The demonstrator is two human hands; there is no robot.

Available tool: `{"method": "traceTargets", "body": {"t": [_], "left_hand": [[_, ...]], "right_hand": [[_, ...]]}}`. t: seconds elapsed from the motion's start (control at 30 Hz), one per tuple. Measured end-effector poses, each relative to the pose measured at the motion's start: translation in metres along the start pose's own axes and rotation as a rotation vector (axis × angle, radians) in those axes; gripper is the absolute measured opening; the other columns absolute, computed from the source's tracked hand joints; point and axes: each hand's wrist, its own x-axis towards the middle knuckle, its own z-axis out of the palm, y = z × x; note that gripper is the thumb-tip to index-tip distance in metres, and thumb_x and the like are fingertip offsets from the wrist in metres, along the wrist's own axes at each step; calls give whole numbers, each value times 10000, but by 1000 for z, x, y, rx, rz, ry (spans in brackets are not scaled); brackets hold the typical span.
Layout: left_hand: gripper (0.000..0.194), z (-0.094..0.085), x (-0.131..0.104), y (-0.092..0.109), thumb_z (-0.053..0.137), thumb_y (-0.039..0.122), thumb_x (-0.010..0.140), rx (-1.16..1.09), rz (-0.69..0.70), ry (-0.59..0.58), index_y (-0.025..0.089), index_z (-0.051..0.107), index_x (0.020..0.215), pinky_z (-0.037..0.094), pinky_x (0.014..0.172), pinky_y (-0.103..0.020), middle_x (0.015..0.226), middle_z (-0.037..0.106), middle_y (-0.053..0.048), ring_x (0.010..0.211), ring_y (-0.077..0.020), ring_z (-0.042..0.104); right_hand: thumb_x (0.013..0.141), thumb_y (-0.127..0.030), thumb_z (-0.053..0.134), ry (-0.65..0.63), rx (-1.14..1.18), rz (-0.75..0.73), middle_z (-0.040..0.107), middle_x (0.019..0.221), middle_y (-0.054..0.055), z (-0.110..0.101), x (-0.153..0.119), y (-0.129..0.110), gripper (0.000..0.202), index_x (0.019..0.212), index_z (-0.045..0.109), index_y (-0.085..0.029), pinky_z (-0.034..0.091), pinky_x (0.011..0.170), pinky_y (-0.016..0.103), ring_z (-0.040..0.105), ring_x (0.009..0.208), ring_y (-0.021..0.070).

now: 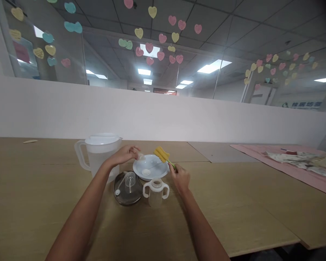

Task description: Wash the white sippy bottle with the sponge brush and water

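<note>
My right hand (180,177) is closed round the green handle of a bottle brush (162,154), whose yellow sponge head is raised over the right rim of a white bowl (163,174). At the bowl's left rim my left hand (126,154) pinches a small translucent piece (140,156), perhaps a bottle nipple; its exact kind is unclear. A small white disc (146,172) lies inside the bowl. In front of the bowl stands a baby bottle (155,194) with two white handles and no lid. Left of it, a dark metal tray (129,199) holds a clear cap (130,179) and a straw with a white end (117,191).
A large translucent lidded pitcher (101,148) stands behind my left forearm. On the right, a pink cloth (244,148) carries several flat packets. The wooden table (233,203) meets a white wall with glass above. A thin pale object (30,141) lies far left.
</note>
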Motion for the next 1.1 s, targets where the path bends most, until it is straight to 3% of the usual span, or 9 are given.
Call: {"method": "traceTargets", "body": {"t": [0.07, 0.1, 0.17, 0.27, 0.4, 0.63, 0.83, 0.97, 1.1], "left_hand": [[276, -5, -7, -2, 557, 184, 563, 61, -76, -324, 185, 590, 837, 458, 676, -249, 662, 656, 16, 717, -169, 614], [253, -4, -9, -5, 559, 167, 543, 110, -139, -421, 185, 583, 795, 461, 647, -246, 645, 655, 16, 695, -172, 614], [213, 0, -8, -16, 554, 113, 490, 215, -267, -483, 183, 541, 691, 463, 588, -248, 574, 635, 21, 632, -178, 609], [238, 11, 0, -35, 524, 30, 402, 311, -370, -418, 182, 449, 569, 443, 491, -257, 429, 553, 43, 489, -178, 562], [225, 14, 8, -51, 501, 14, 368, 341, -373, -328, 179, 417, 496, 401, 431, -236, 348, 465, 70, 391, -142, 489], [254, 14, -1, -48, 592, 59, 357, 214, -390, -391, 195, 440, 507, 455, 480, -308, 434, 586, 14, 466, -209, 575], [265, 30, 0, -54, 597, -6, 322, 308, -431, -345, 180, 428, 404, 432, 446, -376, 338, 523, -17, 408, -267, 553], [226, 31, 7, -50, 595, 8, 375, 431, -342, -213, 171, 440, 353, 434, 532, -394, 359, 514, -48, 490, -288, 576], [146, 46, 16, -39, 581, 108, 508, 466, -151, -64, 182, 483, 429, 413, 711, -357, 589, 618, -91, 742, -274, 595]], "right_hand": [[853, -560, 317, -24, -5, 10, 526, 455, 11, 1, -1, 0, 569, 522, 544, -157, 159, 462, 223, 355, 415, 72], [851, -564, 315, -34, -7, 15, 529, 458, 13, 1, -1, 0, 570, 524, 544, -157, 155, 463, 224, 355, 417, 73], [849, -569, 309, -48, -3, 23, 532, 462, 16, 2, -2, 1, 575, 523, 542, -158, 152, 463, 224, 354, 418, 76], [854, -569, 289, -67, 9, 27, 532, 464, 18, 1, -1, 2, 583, 526, 543, -158, 153, 465, 223, 351, 418, 77], [854, -566, 286, -80, 17, 40, 532, 476, 15, 1, -1, 3, 581, 539, 552, -157, 161, 465, 226, 358, 423, 76], [850, -573, 270, -122, 13, 51, 527, 479, 15, 2, -1, 3, 593, 547, 564, -156, 171, 463, 230, 370, 427, 79], [858, -569, 255, -124, 21, 25, 525, 469, 17, -1, -1, 2, 600, 542, 554, -156, 170, 461, 221, 366, 423, 79], [859, -572, 247, -114, 22, 18, 530, 472, 22, -1, -1, 1, 605, 547, 557, -155, 169, 460, 217, 369, 422, 80], [859, -564, 262, -107, 23, 13, 522, 458, 20, -1, -1, -1, 596, 534, 550, -156, 171, 460, 219, 377, 423, 81]]}}
